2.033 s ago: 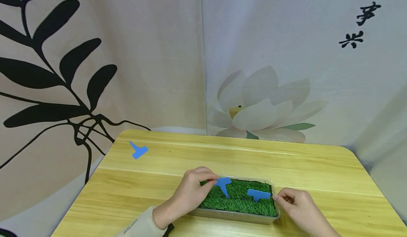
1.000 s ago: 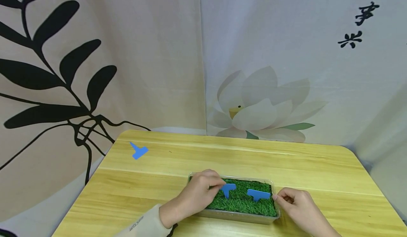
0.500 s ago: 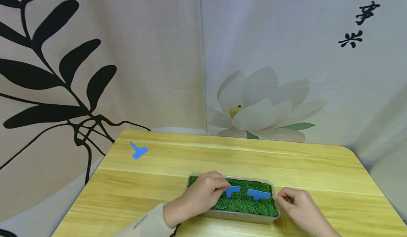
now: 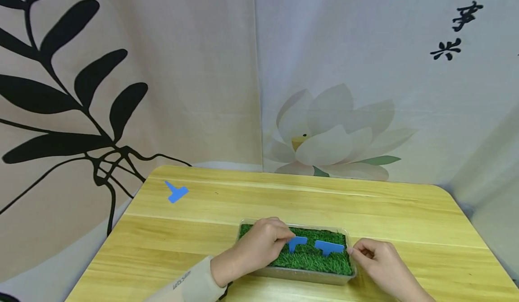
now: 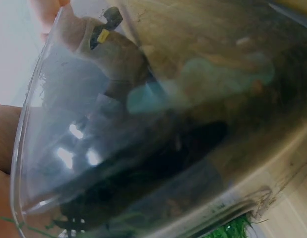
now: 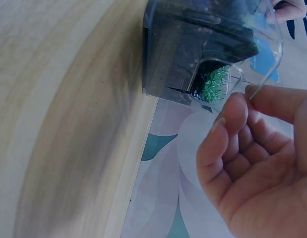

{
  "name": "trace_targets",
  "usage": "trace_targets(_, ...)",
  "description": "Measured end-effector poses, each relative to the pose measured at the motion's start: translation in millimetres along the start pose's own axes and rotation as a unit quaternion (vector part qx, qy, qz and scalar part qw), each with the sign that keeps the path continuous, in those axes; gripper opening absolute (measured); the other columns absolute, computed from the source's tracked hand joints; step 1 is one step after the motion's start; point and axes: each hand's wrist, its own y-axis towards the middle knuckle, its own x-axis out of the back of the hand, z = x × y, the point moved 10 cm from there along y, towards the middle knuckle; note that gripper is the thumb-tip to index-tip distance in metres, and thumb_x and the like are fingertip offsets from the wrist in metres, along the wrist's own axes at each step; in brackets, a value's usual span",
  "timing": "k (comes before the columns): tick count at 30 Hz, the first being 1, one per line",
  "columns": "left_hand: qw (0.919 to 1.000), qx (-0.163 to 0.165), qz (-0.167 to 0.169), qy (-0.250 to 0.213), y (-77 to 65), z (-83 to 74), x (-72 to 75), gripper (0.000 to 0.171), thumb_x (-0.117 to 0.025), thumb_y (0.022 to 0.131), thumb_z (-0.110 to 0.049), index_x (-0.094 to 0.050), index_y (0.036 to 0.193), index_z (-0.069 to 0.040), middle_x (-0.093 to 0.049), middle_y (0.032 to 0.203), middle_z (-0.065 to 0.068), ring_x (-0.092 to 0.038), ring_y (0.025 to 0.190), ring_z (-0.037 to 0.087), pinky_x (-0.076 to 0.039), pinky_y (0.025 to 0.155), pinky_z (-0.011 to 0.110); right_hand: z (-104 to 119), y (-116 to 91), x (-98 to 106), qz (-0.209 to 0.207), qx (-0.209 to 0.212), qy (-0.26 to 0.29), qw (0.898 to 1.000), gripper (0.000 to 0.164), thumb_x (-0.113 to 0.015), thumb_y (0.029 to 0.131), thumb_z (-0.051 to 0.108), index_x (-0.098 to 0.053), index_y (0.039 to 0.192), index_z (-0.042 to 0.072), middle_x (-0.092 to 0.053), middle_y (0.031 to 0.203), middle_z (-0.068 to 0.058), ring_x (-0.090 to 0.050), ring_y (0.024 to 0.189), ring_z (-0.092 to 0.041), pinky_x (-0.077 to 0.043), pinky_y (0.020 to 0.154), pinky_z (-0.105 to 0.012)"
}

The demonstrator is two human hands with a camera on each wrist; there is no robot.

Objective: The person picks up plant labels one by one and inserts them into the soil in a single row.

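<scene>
A clear plastic box [image 4: 300, 275] filled with green artificial grass [image 4: 312, 261] sits at the front of the table. My left hand [image 4: 261, 245] reaches over its left part and pinches the left end of a blue T-shaped plant label [image 4: 299, 241], whose stem points down into the grass. To the right, a second blue plant label [image 4: 329, 247] stands in the grass, untouched. My right hand [image 4: 377, 261] pinches the box's right rim between thumb and finger, as the right wrist view shows with the hand [image 6: 262, 148] at the clear edge. The box wall fills the left wrist view.
A third blue plant label [image 4: 177, 192] lies flat at the table's back left. The wooden table [image 4: 405, 212] has rounded back corners, and a printed curtain [image 4: 211, 90] hangs behind it.
My left hand has moved right and lowered the plant label, so its stem has sunk into the grass beside the other label. The right hand has stayed at the rim.
</scene>
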Motion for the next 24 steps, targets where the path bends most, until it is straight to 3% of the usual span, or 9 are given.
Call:
trace_targets(5, 1.0, -0.007, 0.005, -0.002, 1.1, -2.4, -0.9, 0.022, -0.067, 0.097, 0.01, -0.081, 0.109, -0.003, -0.078, 0.101, 0.004, -0.07, 0.1, 0.01, -0.051, 0.087, 0.012, 0.3, -0.1, -0.1, 0.002, -0.001, 0.003, 1.0, 0.025, -0.073, 0.099, 0.012, -0.066, 0.076, 0.02, -0.046, 0.06, 0.012, -0.037, 0.053, 0.0, -0.036, 0.05, -0.024)
trace_targets(16, 0.9999, 0.011, 0.009, -0.004, 0.6, 1.4, -0.9, 0.023, -0.067, 0.098, 0.009, -0.082, 0.109, -0.004, -0.078, 0.102, 0.002, -0.069, 0.098, 0.007, -0.052, 0.086, 0.012, -0.2, 0.1, -0.7, 0.01, -0.012, 0.006, 1.0, 0.025, -0.073, 0.099, 0.013, -0.066, 0.077, 0.02, -0.048, 0.061, 0.011, -0.038, 0.054, -0.001, -0.037, 0.051, -0.024)
trace_targets(24, 0.9999, -0.004, 0.015, 0.003, 0.1, -2.7, -4.5, 0.023, -0.067, 0.097, 0.01, -0.081, 0.11, -0.003, -0.079, 0.103, 0.005, -0.069, 0.099, 0.006, -0.051, 0.087, 0.012, -2.3, 0.4, -1.5, 0.022, -0.029, 0.007, 0.999, 0.025, -0.072, 0.1, 0.015, -0.065, 0.077, 0.019, -0.048, 0.061, 0.01, -0.039, 0.054, -0.003, -0.038, 0.052, -0.024)
